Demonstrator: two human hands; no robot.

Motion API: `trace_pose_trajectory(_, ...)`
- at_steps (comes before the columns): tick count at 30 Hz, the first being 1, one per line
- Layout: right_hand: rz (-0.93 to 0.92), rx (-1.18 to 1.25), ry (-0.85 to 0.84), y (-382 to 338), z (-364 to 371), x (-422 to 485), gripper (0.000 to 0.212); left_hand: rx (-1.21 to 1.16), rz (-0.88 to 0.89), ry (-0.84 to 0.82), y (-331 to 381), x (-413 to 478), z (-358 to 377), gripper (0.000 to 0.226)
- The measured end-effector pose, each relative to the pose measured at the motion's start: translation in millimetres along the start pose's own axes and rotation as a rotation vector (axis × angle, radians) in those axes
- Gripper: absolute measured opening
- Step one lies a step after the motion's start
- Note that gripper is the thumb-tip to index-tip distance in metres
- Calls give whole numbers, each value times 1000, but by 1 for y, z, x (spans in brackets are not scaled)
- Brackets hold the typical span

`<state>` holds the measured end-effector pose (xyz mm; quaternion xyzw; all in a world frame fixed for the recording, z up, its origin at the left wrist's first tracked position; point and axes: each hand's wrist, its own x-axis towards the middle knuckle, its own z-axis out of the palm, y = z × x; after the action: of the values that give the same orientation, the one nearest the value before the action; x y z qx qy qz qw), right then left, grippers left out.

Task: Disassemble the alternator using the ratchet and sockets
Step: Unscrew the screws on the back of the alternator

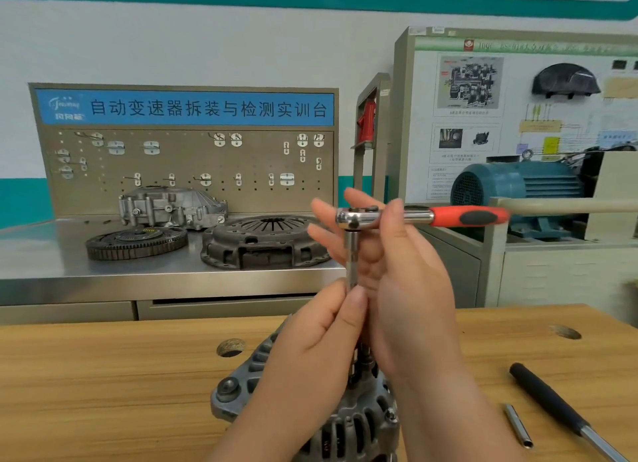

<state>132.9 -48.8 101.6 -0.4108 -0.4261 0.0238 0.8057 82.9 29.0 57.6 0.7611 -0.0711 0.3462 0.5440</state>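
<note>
Your alternator (307,413) sits on the near edge of the wooden bench (103,375), directly below your hands, with its shaft end pointing up toward you. Standing on it is the ratchet (419,216) with a long extension bar (352,258) under its head: the bar's long axis runs straight up and down, and its lower end disappears between your hands, so you cannot see whether a socket is seated on the fastener. The ratchet's red handle lies level and points to the right, at a right angle to the bar. Your left hand (310,354) is the lower one, thumb and fingers pinched around the bottom of the bar just above the alternator. Your right hand (397,278) is higher, wrapped loosely about the bar with the fingers half spread, fingertips reaching to the ratchet head; it is the hand nearer the handle. What matters next, most likely, is keeping that vertical bar in line with the alternator's shaft while the handle swings in a flat arc; if the bar tilts, the socket may slip off. To the right on the bench, well apart from the alternator, lie a black-handled tool (552,403) and a small steel sleeve (518,429).
</note>
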Motion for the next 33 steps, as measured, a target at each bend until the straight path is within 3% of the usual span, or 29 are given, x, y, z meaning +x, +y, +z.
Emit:
trace_pose_trajectory(2,-8,-30,-3,-1,0,0,41,4,9,0,2,0,0,39)
trace_pose_trajectory(5,-165,-129,-24,-1,1,0,24,-10,-6,33,0,3,2,30)
trace_pose_trajectory(7,-246,-209,-67,-3,0,1,32,-11,-11,57,-1,4,3,25)
trace_pose_trajectory(11,-216,-130,-80,0,-1,0,31,-39,-16,44,0,2,3,27)
trace_pose_trajectory(16,-10,-10,-57,0,-1,0,41,-8,14,25,0,-1,0,33)
trace_pose_trajectory(19,-129,-69,-61,-1,0,-1,30,-19,9,47,0,2,2,32)
trace_pose_trajectory(23,-205,-118,-94,-2,1,1,40,-46,6,39,-4,4,3,52)
trace_pose_trajectory(26,-133,-46,-74,0,1,0,34,-55,20,46,-4,3,2,38)
trace_pose_trajectory(29,-8,0,-62,1,-1,0,47,-18,24,34,-3,1,1,36)
trace_pose_trajectory(33,-110,-88,-68,1,-1,2,30,-2,31,49,0,1,1,26)
